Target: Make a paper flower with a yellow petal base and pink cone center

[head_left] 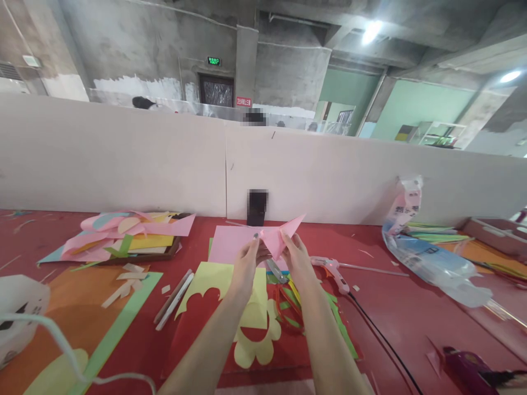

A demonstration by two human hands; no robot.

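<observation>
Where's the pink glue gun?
In the head view, the pink glue gun lies on the red table, just right of the person's right hand.

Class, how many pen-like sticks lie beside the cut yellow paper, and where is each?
2. A brownish stick and a white stick lie side by side on the red table, left of the yellow paper. Papers may hide others.

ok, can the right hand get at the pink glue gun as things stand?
Likely yes: the pink glue gun lies just right of the right hand, with nothing visible over it. But that hand is pinching folded pink paper, so it would probably have to let go first.
</observation>
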